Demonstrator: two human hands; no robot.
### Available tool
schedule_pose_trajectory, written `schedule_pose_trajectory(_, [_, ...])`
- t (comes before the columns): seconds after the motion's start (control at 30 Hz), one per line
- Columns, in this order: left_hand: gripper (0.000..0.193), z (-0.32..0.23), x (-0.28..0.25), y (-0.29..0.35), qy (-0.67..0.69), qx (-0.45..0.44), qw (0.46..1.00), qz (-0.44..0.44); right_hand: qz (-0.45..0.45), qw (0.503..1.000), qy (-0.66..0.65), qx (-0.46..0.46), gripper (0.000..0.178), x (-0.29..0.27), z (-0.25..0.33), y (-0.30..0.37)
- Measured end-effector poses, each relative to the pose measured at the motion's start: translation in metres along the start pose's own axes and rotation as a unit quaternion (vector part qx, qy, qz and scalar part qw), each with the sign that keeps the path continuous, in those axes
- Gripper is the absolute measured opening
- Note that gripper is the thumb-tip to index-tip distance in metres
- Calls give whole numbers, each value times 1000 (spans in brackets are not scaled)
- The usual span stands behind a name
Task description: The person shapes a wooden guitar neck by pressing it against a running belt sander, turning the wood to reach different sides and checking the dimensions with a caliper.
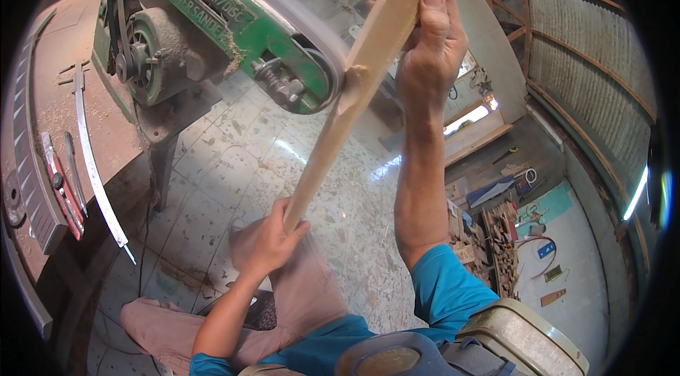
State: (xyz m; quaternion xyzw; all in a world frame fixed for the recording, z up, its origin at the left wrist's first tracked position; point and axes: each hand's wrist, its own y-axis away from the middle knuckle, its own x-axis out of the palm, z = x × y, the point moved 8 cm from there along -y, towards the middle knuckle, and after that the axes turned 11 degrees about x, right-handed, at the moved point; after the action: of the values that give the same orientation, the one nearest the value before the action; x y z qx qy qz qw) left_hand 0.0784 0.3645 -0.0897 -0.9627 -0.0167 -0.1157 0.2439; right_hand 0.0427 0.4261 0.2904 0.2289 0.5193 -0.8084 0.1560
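A long pale piece of wood [340,121] runs slantwise between my two hands, narrow at the near end and broad at the far end. My left hand [278,238] is closed round its narrow lower end. At the broad upper end my right hand [435,39] grips it, thumb on the near face and fingers behind. A stepped notch shows midway along the wood. Beside that notch, the wood meets the rounded end of a green belt sander [248,39]. The sander's belt [297,11] looks smeared, as if running.
At left a dusty workbench [67,57] carries a caliper [92,142], a red cutter knife [60,184] and a dark slim tool [73,163]. Below lies a tiled floor [234,142] strewn with debris. Stacked wood scraps [499,241] stand at right.
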Motion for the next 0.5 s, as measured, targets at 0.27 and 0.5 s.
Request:
schedule_pose_trajectory(0.27, [64, -6, 7, 3, -106, 29, 994, -19, -9, 982, -185, 45, 53, 6, -15, 3])
schedule_pose_trajectory(0.5, [68, -2, 12, 9, -134, 47, 989, -46, -51, 949, -303, 69, 46, 19, -13, 8])
